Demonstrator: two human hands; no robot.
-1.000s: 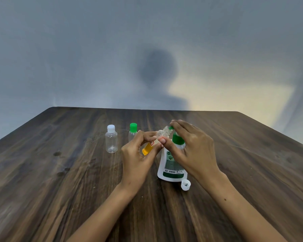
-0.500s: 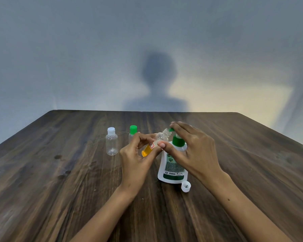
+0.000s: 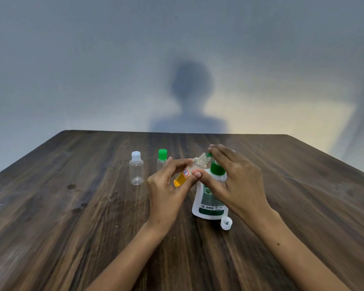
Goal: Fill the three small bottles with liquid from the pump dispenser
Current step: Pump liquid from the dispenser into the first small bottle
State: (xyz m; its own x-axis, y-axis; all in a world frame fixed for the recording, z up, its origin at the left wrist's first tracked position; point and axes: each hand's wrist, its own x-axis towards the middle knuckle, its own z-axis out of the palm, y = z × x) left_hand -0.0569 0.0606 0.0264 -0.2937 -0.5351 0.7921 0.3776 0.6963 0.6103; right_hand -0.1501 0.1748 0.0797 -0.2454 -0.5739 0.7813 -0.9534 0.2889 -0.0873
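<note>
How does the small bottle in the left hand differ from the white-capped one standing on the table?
The held bottle is tilted, uncapped and part-filled with orange liquid; the white-capped bottle stands upright, closed and looks empty. The held bottle carries a red-edged label; the white-capped bottle shows none. Both are small and clear.

— What do we see of the pump dispenser [image 3: 210, 201]?
— White, green-collared, upright under our right hand [image 3: 235, 185].
— And the open small bottle [image 3: 189, 172]?
— We hold it tilted in our left hand [image 3: 166, 187], orange liquid low, neck at the green spout [image 3: 208, 154].
— The rest?
— The white-capped bottle [image 3: 136, 171] and green-capped bottle [image 3: 161, 161] stand left of our hands; the loose white cap [image 3: 226, 223] lies below our right.
</note>
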